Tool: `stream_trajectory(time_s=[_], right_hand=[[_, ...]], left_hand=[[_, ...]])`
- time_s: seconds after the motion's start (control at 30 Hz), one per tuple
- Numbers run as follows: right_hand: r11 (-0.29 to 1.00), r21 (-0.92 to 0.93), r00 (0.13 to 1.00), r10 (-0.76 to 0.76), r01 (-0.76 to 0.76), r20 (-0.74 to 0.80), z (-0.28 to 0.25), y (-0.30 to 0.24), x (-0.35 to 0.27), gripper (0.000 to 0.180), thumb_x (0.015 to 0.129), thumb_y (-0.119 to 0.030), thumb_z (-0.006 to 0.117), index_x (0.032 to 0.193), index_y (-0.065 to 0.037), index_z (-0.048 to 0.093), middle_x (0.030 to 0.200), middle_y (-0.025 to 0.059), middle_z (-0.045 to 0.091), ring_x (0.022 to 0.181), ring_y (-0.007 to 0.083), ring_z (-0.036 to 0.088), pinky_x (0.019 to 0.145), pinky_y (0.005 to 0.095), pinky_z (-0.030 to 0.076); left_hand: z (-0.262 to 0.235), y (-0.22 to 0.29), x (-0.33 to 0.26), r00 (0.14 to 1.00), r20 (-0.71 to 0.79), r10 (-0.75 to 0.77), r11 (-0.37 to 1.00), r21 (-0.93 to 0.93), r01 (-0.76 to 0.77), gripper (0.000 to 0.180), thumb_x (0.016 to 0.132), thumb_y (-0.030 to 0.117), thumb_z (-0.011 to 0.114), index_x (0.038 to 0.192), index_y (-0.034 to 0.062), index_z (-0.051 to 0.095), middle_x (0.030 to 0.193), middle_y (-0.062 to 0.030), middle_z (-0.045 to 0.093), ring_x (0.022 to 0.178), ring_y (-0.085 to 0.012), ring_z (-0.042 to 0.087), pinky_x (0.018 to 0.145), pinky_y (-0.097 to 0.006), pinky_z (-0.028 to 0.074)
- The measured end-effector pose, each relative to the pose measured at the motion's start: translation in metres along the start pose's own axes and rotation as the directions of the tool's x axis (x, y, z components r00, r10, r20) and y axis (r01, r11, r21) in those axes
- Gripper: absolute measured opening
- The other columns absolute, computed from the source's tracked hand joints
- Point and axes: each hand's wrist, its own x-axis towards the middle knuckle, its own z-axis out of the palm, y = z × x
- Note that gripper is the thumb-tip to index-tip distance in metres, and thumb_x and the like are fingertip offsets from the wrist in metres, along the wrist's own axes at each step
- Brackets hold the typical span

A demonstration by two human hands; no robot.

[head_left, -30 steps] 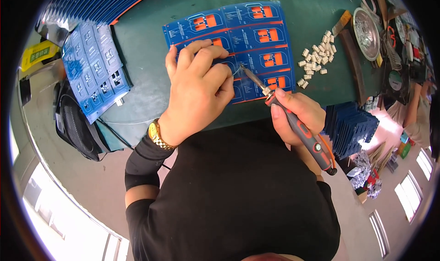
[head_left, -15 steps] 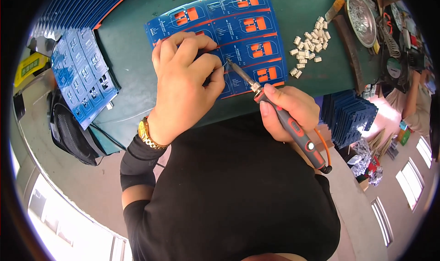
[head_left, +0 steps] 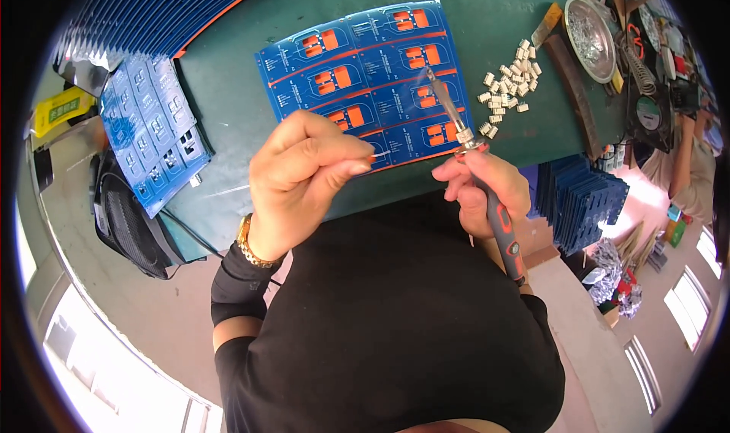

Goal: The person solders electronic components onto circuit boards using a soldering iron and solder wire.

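Note:
A soldering iron (head_left: 498,212) with a grey and red handle is gripped in my right hand (head_left: 487,190), its metal tip pointing up over the right part of a blue circuit board panel (head_left: 380,76). The panel lies on the green table and has orange patches inside its cut-outs. My left hand (head_left: 304,171) is raised over the panel's near edge, thumb and forefinger pinching a thin pale strand of solder wire (head_left: 382,154) whose end sticks out to the right. The iron's tip is apart from the wire.
Small white connectors (head_left: 511,83) lie in a loose pile right of the panel. Beyond them are a wooden-handled tool (head_left: 574,83) and a metal dish (head_left: 591,39). Another board panel (head_left: 152,125) rests at the left, below a blue ribbed stack (head_left: 175,11). More boards (head_left: 582,205) are stacked at the right.
Both hands have drawn back from the board; the left pulled the solder wire toward me. The iron's tip has lifted and swung up to the right.

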Motion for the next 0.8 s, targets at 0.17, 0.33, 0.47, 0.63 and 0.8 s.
stream_trajectory(time_s=[0.17, 0.33, 0.47, 0.63, 0.8], right_hand=[[0.977, 0.212, 0.995, -0.050, 0.031, 0.087, 0.017, -0.002, 0.013, 0.034, 0.080, -0.003, 0.074, 0.112, -0.003, 0.063, 0.084, 0.0142, 0.069, 0.071, 0.0231, 0.068, 0.062, 0.0274, 0.053], [0.909, 0.414, 0.998, 0.047, -0.057, 0.035, 0.024, -0.004, 0.005, 0.030, 0.083, 0.007, 0.068, 0.110, -0.003, 0.060, 0.086, 0.0133, 0.066, 0.076, 0.0194, 0.066, 0.068, 0.0286, 0.053], [0.899, 0.424, 0.991, 0.130, -0.107, -0.025, 0.018, -0.008, 0.006, 0.030, 0.085, 0.010, 0.060, 0.112, -0.003, 0.056, 0.089, 0.0120, 0.065, 0.083, 0.0166, 0.064, 0.070, 0.0284, 0.051], [0.821, 0.490, 0.956, 0.266, -0.292, 0.125, 0.020, -0.008, -0.004, 0.032, 0.083, 0.006, 0.067, 0.112, -0.002, 0.056, 0.092, 0.0116, 0.066, 0.081, 0.0146, 0.064, 0.069, 0.0259, 0.050], [0.947, 0.319, 0.997, 0.064, -0.047, -0.042, 0.022, -0.007, -0.006, 0.025, 0.078, 0.010, 0.071, 0.099, 0.000, 0.063, 0.093, 0.0139, 0.066, 0.080, 0.0172, 0.065, 0.070, 0.0259, 0.050]], left_hand=[[0.016, 0.016, 0.001, 0.997, 0.057, 0.047, 0.998, -0.052, -0.044, 0.019, 0.069, 0.004, 0.081, 0.082, 0.0044, 0.068, 0.077, -0.0048, 0.061, 0.069, -0.0180, 0.060, 0.060, -0.028, 0.048], [0.031, 0.018, -0.002, 0.992, 0.078, 0.100, 0.995, -0.011, -0.100, 0.023, 0.067, 0.004, 0.082, 0.079, 0.0059, 0.062, 0.076, -0.0049, 0.060, 0.067, -0.0192, 0.060, 0.057, -0.029, 0.048], [0.031, 0.019, -0.012, 0.995, 0.076, 0.058, 0.996, 0.057, -0.062, 0.023, 0.067, 0.004, 0.082, 0.080, 0.0066, 0.063, 0.076, -0.0036, 0.061, 0.068, -0.0190, 0.060, 0.057, -0.030, 0.048], [0.032, 0.020, -0.018, 0.991, 0.066, 0.113, 0.988, 0.097, -0.119, 0.023, 0.067, 0.003, 0.081, 0.080, 0.0063, 0.063, 0.079, -0.0040, 0.063, 0.070, -0.0195, 0.061, 0.060, -0.030, 0.050], [0.031, 0.021, -0.023, 0.989, 0.105, 0.100, 0.989, 0.095, -0.110, 0.020, 0.069, 0.001, 0.079, 0.083, 0.0057, 0.065, 0.079, -0.0051, 0.063, 0.071, -0.0207, 0.062, 0.061, -0.031, 0.050]])
